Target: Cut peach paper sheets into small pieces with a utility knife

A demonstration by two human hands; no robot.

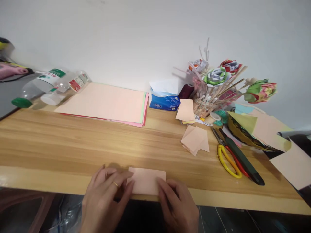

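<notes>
A small pale pink piece of paper (147, 181) lies at the front edge of the wooden table, its long side facing me. My left hand (104, 195) pinches its left end between thumb and fingers; a gold ring shows on one finger. At the right end, my right hand (178, 202) grips the paper with thumb and fingertips. Beyond it to the right sits a loose pile of similar pink paper pieces (194, 139). Another small stack of pink paper (185, 110) rests farther back.
Large coloured sheets (104, 102) lie at back left, near plastic bottles (52, 79). A blue tissue pack (164, 101) stands by the wall. Paper flowers (217, 76) on sticks fill the back right. Yellow-and-red-handled scissors (228, 161) and a dark green cutter (243, 158) lie at right.
</notes>
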